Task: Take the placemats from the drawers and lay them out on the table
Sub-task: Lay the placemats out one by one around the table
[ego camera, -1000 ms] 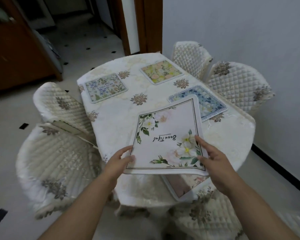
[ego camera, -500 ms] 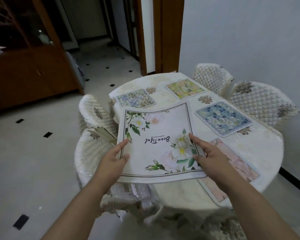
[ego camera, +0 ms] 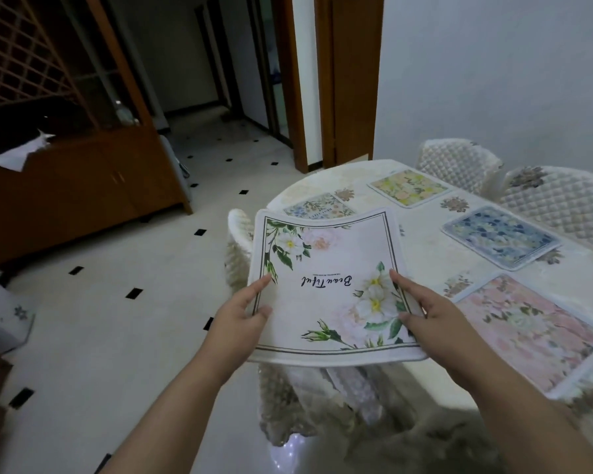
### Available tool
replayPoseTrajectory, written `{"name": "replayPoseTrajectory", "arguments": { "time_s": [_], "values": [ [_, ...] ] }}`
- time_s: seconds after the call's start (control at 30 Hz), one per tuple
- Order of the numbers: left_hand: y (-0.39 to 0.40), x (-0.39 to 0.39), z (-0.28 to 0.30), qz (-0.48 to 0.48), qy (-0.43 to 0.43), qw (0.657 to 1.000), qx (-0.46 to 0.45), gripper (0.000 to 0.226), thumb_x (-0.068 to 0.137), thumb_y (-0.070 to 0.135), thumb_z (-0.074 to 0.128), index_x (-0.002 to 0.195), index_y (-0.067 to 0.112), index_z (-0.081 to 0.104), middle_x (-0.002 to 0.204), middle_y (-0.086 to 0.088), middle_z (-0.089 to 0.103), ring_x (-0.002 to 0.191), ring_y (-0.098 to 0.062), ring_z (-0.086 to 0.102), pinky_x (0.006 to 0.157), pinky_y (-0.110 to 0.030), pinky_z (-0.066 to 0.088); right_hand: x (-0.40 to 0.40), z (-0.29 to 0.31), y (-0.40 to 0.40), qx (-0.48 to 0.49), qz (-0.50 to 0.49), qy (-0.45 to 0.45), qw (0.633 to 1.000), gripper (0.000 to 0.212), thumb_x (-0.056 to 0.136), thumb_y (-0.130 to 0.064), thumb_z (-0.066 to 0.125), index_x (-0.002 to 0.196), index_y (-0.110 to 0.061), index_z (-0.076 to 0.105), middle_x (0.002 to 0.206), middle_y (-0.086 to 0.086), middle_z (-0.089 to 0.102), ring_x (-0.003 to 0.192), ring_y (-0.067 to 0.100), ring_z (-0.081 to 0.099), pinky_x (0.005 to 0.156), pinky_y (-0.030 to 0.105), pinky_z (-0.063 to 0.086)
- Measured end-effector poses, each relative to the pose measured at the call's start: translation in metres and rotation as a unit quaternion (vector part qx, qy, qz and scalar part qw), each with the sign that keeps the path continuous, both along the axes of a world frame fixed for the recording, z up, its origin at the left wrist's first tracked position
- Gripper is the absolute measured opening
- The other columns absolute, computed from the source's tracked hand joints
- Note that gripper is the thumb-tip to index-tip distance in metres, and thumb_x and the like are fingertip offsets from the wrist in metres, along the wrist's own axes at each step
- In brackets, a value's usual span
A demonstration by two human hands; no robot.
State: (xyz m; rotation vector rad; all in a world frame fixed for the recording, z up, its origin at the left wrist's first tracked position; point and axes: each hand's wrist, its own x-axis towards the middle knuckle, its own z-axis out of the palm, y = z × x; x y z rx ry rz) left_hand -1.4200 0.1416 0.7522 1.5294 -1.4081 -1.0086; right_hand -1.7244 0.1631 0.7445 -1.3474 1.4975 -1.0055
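Placemat (ego camera: 326,285), limp and seemingly light, is pinched at its side edges by left hand (ego camera: 240,316) and right hand (ego camera: 435,313); table (ego camera: 425,254) lies at two o'clock.

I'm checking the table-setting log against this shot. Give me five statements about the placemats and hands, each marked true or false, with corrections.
1. Both hands hold the white floral placemat. True: the left hand grips its left edge, the right hand its right edge.
2. The held placemat lies flat on the table. False: it is in the air, near the table's edge.
3. Four placemats already lie on the table. True: the pink placemat, blue placemat, yellow placemat and pale blue-green placemat.
4. The pink placemat is the farthest from the person. False: it is the nearest.
5. The held placemat's script reads upright to the camera. False: upside down.
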Motion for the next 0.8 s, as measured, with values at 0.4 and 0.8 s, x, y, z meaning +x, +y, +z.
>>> {"name": "replayPoseTrajectory", "arguments": {
  "time_s": [0.4, 0.8],
  "values": [
    [-0.080, 0.056, 0.018, 0.011, -0.022, 0.999, -0.027, 0.051, 0.099, 0.010, 0.062, 0.136, 0.046, 0.059, 0.129, 0.037, 0.052, 0.121, 0.016, 0.051, 0.093, -0.002, 0.040, 0.054, 0.008, -0.097, -0.019, -0.003, 0.012, 1.000, 0.071, 0.098, -0.001, 0.054, 0.133, -0.062, 0.049, 0.149, -0.022, 0.044, 0.137, 0.009, 0.044, 0.106, 0.032, 0.041],
    [-0.175, 0.102, 0.018, -0.016, 0.016, 0.999, -0.034, 0.052, 0.099, 0.007, 0.061, 0.134, 0.045, 0.060, 0.132, 0.034, 0.051, 0.109, 0.031, 0.046, 0.096, -0.001, 0.039, 0.111, 0.017, -0.171, -0.005, -0.042, 0.023, 0.999, 0.067, 0.098, -0.002, 0.053, 0.135, -0.058, 0.051, 0.139, -0.026, 0.049, 0.130, 0.004, 0.045, 0.114, 0.035, 0.038]
  ]
}}
